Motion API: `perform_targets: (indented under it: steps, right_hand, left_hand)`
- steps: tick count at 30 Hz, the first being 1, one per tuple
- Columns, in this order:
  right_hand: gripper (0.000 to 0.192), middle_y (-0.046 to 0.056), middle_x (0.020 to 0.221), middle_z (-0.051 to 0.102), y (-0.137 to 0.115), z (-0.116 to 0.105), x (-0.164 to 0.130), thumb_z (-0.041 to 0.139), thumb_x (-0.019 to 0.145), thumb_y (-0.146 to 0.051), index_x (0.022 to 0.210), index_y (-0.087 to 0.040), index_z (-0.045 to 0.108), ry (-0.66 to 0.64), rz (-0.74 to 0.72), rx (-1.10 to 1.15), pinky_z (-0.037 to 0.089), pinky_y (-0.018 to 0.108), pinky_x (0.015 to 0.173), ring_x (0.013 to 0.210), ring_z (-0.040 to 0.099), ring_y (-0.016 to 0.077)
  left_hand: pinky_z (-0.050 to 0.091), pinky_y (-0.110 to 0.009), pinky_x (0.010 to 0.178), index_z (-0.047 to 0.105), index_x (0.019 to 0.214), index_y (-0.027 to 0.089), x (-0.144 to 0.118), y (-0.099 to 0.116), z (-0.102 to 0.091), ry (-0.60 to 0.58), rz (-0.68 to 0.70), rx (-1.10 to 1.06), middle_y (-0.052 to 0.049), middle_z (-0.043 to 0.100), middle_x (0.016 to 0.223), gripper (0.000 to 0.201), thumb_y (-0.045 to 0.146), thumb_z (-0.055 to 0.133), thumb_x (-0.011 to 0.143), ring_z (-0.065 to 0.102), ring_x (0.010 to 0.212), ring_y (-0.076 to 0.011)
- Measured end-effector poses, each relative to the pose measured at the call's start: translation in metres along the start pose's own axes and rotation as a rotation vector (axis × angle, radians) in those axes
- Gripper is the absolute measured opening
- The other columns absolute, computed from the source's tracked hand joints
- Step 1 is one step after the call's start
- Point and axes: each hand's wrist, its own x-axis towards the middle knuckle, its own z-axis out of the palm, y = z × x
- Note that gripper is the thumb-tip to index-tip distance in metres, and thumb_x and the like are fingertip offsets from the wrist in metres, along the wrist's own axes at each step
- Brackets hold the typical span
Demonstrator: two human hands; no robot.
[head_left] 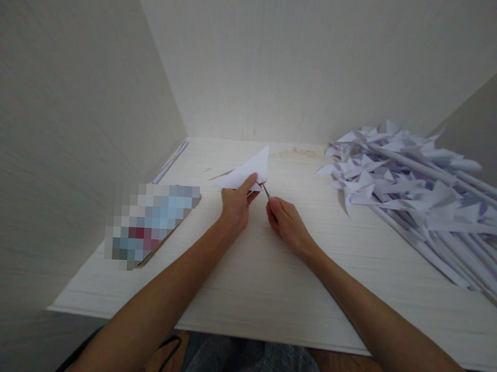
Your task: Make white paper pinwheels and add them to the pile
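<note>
My left hand (235,206) is closed on a folded piece of white paper (249,166), thumb on top and fingers underneath. The paper rises to a point and is held just above the table. In my closed right hand (287,221) is a slim metal tool that looks like a small pair of scissors (267,191). Its tips meet the lower right edge of the paper, close to my left thumb. My right fingers hide the handles.
Many white paper pinwheels (369,175) on rolled paper sticks lie piled at the right. At the left rests a blurred-out phone-like object (159,220). A thin paper strip (170,162) lies along the left wall. White panels enclose the table (242,297).
</note>
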Motion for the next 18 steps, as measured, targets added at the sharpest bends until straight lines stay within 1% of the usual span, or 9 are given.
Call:
perform_targets:
  steps: [3,5,7,9,12,15,18]
  right_hand:
    - [0.035,-0.009,0.042,0.031,0.0,0.0,0.001,0.045,0.078,-0.05,0.06,-0.02,0.043,0.022,0.039,0.15,0.018,0.02,0.035,0.035,0.025,0.0049]
    - [0.031,-0.01,0.043,0.031,0.001,-0.001,0.002,0.054,0.073,-0.048,0.064,-0.019,0.045,0.073,0.039,0.196,0.018,0.02,0.035,0.035,0.024,0.0043]
    - [0.028,-0.011,0.043,0.032,0.002,-0.002,0.003,0.063,0.067,-0.043,0.069,-0.018,0.05,0.135,0.025,0.206,0.018,0.02,0.035,0.035,0.025,0.004]
    - [0.026,-0.011,0.043,0.033,0.004,-0.002,0.004,0.066,0.064,-0.039,0.071,-0.018,0.053,0.183,0.017,0.217,0.018,0.021,0.036,0.035,0.024,0.004]
    - [0.023,-0.011,0.042,0.032,0.006,-0.003,0.006,0.066,0.064,-0.035,0.065,-0.018,0.051,0.235,0.005,0.227,0.018,0.022,0.036,0.036,0.023,0.0039]
    - [0.021,-0.011,0.042,0.033,0.008,-0.006,0.009,0.065,0.062,-0.032,0.062,-0.018,0.049,0.279,0.007,0.234,0.018,0.022,0.036,0.037,0.024,0.0043]
    - [0.02,-0.01,0.043,0.034,0.01,-0.008,0.011,0.066,0.06,-0.03,0.062,-0.018,0.049,0.303,0.015,0.234,0.017,0.022,0.035,0.037,0.025,0.0042]
  left_hand:
    - [0.047,-0.021,0.061,0.06,0.067,0.015,0.002,0.002,-0.001,0.012,0.013,-0.026,0.002,0.063,0.066,0.011,0.011,0.067,0.06,0.058,0.061,-0.0076]
    - [0.047,-0.021,0.062,0.06,0.068,0.016,0.001,0.0,-0.002,-0.016,0.018,-0.027,0.003,0.063,0.067,0.013,0.012,0.069,0.058,0.058,0.062,-0.0076]
    - [0.047,-0.022,0.063,0.06,0.067,0.015,-0.002,-0.004,-0.002,-0.077,0.011,-0.005,0.002,0.063,0.067,0.017,0.015,0.072,0.054,0.058,0.062,-0.0083]
    - [0.048,-0.024,0.063,0.06,0.065,0.015,-0.006,-0.009,-0.001,-0.15,-0.001,0.031,0.002,0.063,0.068,0.022,0.018,0.075,0.049,0.058,0.063,-0.0094]
    - [0.049,-0.025,0.063,0.061,0.067,0.015,-0.01,-0.013,0.0,-0.235,-0.025,0.077,0.001,0.065,0.072,0.025,0.02,0.075,0.047,0.059,0.064,-0.0106]
    - [0.049,-0.024,0.063,0.06,0.068,0.016,-0.006,-0.007,-0.002,-0.219,-0.063,0.075,0.0,0.065,0.072,0.022,0.025,0.071,0.052,0.06,0.067,-0.0118]
    - [0.048,-0.025,0.062,0.059,0.068,0.017,0.004,0.003,-0.007,-0.178,-0.12,0.052,-0.002,0.065,0.074,0.021,0.037,0.062,0.062,0.061,0.069,-0.0136]
